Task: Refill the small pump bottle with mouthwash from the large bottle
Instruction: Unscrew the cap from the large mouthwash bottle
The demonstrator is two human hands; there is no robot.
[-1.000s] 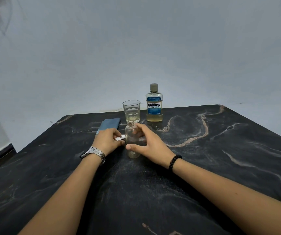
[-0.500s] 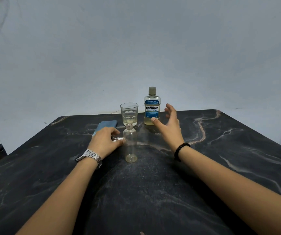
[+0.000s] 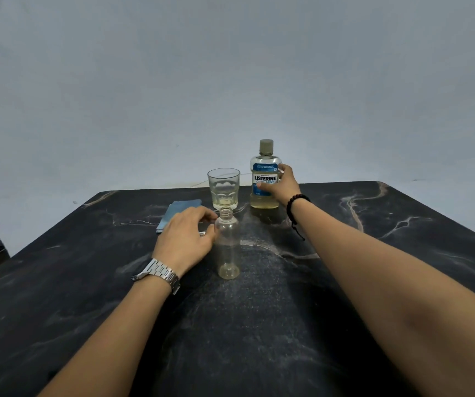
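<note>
The small clear bottle [image 3: 227, 247] stands upright on the black marble table [image 3: 259, 325], its neck uncapped and only a trace of liquid at the bottom. My left hand [image 3: 186, 240] rests just left of it, fingers curled round a small white pump piece [image 3: 202, 233], thumb tip against the bottle's side. At the table's far edge stands the capped large mouthwash bottle [image 3: 265, 167], partly full of yellowish liquid. My right hand [image 3: 283, 186] grips it, thumb across the blue label and fingers round its right side.
A drinking glass [image 3: 224, 184] holding a little yellowish liquid stands just behind the small bottle, left of the large one. A folded blue cloth [image 3: 177, 212] lies behind my left hand. A pale wall rises beyond the table's far edge.
My right hand let go of the small bottle, reached back across the table and closed on the large mouthwash bottle. My left hand stayed beside the small bottle.
</note>
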